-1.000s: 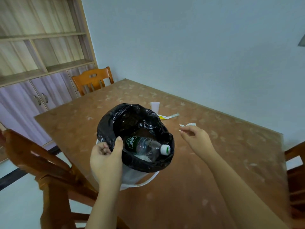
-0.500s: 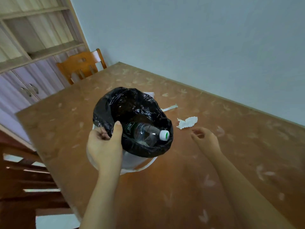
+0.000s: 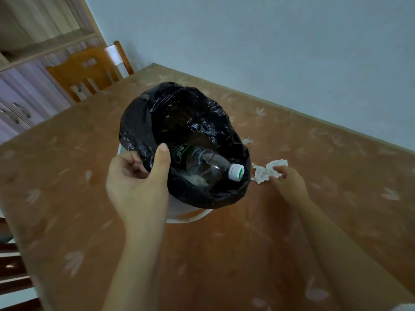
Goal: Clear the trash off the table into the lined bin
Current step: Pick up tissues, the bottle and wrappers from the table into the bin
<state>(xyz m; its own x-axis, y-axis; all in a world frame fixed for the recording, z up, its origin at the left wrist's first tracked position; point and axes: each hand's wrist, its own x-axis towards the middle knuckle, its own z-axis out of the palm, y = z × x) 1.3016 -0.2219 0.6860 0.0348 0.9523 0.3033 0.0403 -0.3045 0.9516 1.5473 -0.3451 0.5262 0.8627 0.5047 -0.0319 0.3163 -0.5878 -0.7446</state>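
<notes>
A white bin (image 3: 179,212) with a black liner (image 3: 139,122) stands tilted on the brown table (image 3: 224,254). My left hand (image 3: 139,185) grips its near rim, thumb over the liner. Inside lies a clear plastic bottle (image 3: 202,164) with a white and green cap. A crumpled white tissue (image 3: 263,172) lies on the table just right of the bin. My right hand (image 3: 288,184) reaches it, fingertips touching its right side; whether the fingers have closed on it is not clear. A scrap of wrapper (image 3: 247,140) peeks out behind the bin.
A wooden chair (image 3: 89,70) stands at the table's far left corner, with a cabinet (image 3: 20,108) and shelves behind it. A plain wall runs along the far table edge. Another chair's dark wood (image 3: 13,277) shows at the lower left.
My right hand pulled back from the tissue, then moved forward and left onto it. The view has come closer and tilted down. My left hand keeps its hold on the bin.
</notes>
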